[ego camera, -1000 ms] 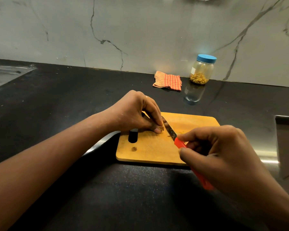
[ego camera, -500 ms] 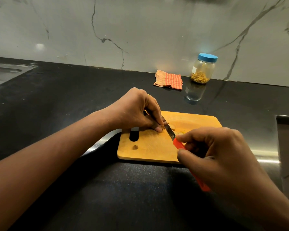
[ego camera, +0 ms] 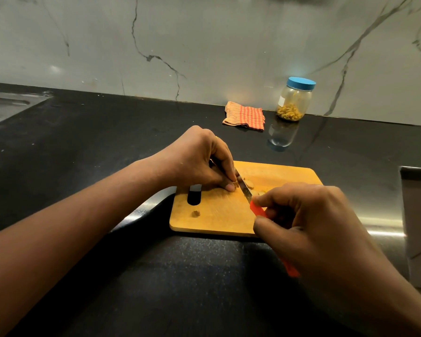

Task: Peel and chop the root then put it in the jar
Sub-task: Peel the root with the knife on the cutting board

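- I see left hand fingers curled, pinning root on board.
- Right hand grips knife, blade at root.
- Jar capped, back of desk.

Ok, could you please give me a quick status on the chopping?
Left hand pinches root on board; right hand grips knife, mid-cut. Slices right of knife. Jar at wall, lid on. Nothing in the way.

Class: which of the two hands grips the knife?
The right hand, curled round the red-handled knife; the left hand instead pins the root to the cutting board.
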